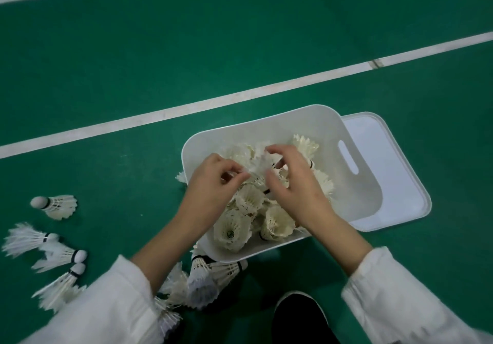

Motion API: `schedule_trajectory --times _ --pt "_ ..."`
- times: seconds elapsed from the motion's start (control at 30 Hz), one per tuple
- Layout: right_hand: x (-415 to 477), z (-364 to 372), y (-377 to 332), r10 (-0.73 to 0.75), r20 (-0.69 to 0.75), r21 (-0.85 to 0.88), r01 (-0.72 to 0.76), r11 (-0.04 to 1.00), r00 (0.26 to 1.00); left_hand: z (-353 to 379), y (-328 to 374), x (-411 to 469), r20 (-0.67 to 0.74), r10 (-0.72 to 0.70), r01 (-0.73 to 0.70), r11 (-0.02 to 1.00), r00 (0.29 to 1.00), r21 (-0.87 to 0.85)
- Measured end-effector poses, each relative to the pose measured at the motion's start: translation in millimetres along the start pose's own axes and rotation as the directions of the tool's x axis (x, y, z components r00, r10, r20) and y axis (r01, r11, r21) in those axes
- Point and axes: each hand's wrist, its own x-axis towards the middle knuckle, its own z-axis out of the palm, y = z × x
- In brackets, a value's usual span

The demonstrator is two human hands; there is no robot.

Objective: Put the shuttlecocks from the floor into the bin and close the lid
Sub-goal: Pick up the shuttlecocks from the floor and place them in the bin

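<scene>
A white plastic bin (357, 183) stands on the green floor, holding several white feather shuttlecocks (248, 218). Both hands are over the bin. My left hand (210, 186) curls its fingertips round shuttlecock feathers. My right hand (296, 181) has thumb and fingers curled round a shuttlecock (260, 166) at the top of the pile. The bin's white lid (394, 183) lies flat on the floor, partly under the bin's right side. More shuttlecocks lie on the floor at the left (54, 205) and in front of the bin (202, 279).
White court lines (186, 109) cross the green floor behind the bin. A black shoe (301, 317) is at the bottom, near the bin's front edge. White sleeves cover both forearms. One shuttlecock (182, 177) pokes out by the bin's left wall.
</scene>
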Motion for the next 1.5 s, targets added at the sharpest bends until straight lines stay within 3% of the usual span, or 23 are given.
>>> schedule_trajectory --times 0.1,0.23,0.4,0.53,0.67,0.77,0.87,0.93,1.0,1.1,1.2,1.27,1.43,1.5 --pt "-2.1 8.1 -0.4 -0.064 0.120 -0.056 0.071 0.996 0.991 6.1 -0.5 -6.9 0.029 0.031 -0.031 0.999 0.999 0.012" --pt "1.4 -6.1 1.9 -0.008 0.243 -0.044 0.020 0.999 0.970 2.3 -4.3 -11.2 0.070 0.042 -0.042 0.999 0.997 -0.001" --pt "-6.1 -35.0 7.0 0.150 0.193 -0.106 -0.132 0.986 0.970 -6.6 -3.2 -16.3 0.086 -0.024 0.033 0.994 0.996 -0.109" --pt "-23.8 -36.9 12.2 0.249 0.250 -0.201 -0.202 0.959 0.936 -8.3 -8.2 -22.7 0.021 0.056 -0.056 0.998 0.998 -0.015" --pt "-31.7 -19.7 22.0 0.271 0.321 -0.345 -0.155 0.926 0.907 -6.9 -10.8 -27.1 -0.026 0.113 -0.110 0.990 0.993 0.086" --pt "-29.4 -10.8 24.4 0.369 0.404 -0.361 -0.225 0.905 0.837 -7.5 -13.4 -26.4 -0.057 0.165 -0.151 0.969 0.985 0.198" --pt "-26.3 -6.2 27.7 0.438 0.533 -0.420 -0.222 0.880 0.724 -6.7 -13.9 -25.2 -0.031 0.175 -0.164 0.961 0.984 0.221" --pt "-24.8 -9.6 28.4 0.438 0.572 -0.401 -0.230 0.887 0.693 -3.6 -14.2 -24.2 -0.006 0.179 -0.174 0.960 0.984 0.218" --pt "-25.9 -17.0 27.7 0.411 0.558 -0.344 -0.250 0.905 0.720 1.6 -13.9 -24.0 0.033 0.185 -0.188 0.959 0.982 0.213" --pt "-29.2 -32.1 22.2 0.337 0.417 -0.327 -0.206 0.922 0.844 9.8 -10.0 -24.2 0.073 0.200 -0.211 0.952 0.977 0.222" --pt "-31.6 -44.9 12.3 0.156 0.269 -0.225 -0.096 0.970 0.950 18.4 -1.1 -23.9 0.101 0.223 -0.240 0.946 0.970 0.218" --pt "-31.8 -46.7 7.2 0.066 0.274 -0.138 -0.028 0.990 0.960 23.7 5.9 -23.3 0.111 0.251 -0.270 0.940 0.962 0.207" --pt "-35.8 -49.4 7.9 -0.005 0.173 -0.131 0.028 0.991 0.985 30.0 18.7 -22.3 0.143 0.298 -0.318 0.937 0.944 0.147" --pt "-35.0 -50.7 9.7 -0.072 0.203 -0.122 0.098 0.988 0.977 29.7 20.8 -22.0 0.169 0.331 -0.355 0.923 0.928 0.145"
